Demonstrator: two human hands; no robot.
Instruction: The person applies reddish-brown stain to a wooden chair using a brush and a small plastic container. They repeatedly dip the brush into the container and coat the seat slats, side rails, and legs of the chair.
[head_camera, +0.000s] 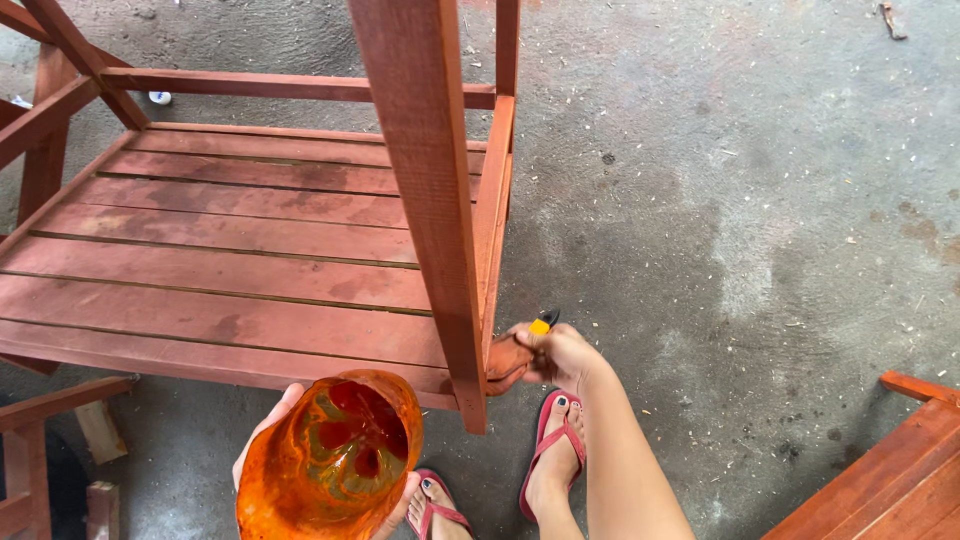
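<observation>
**Staining a slatted wooden frame: hand and tool positions**

The wooden frame (230, 250), stained red-brown, stands on the concrete floor (760, 200) with a slatted shelf low between its legs. Its near leg (430, 200) runs up through the middle of the view and hides part of the shelf's right rail. A second stained piece (890, 480) lies at the lower right, well apart. Another piece of red-brown timber (40, 440) sits at the lower left.

The orange cup (330, 460), wet with stain inside, is held below the shelf's front edge, just left of the near leg. The left hand (265, 440) is wrapped around it from beneath.

The brush (520, 345), with a yellow and black handle, touches the base of the near leg on its right side. The right hand (565, 355) is clamped on the handle.

Two feet in red sandals (555, 440) stand directly below both hands.
</observation>
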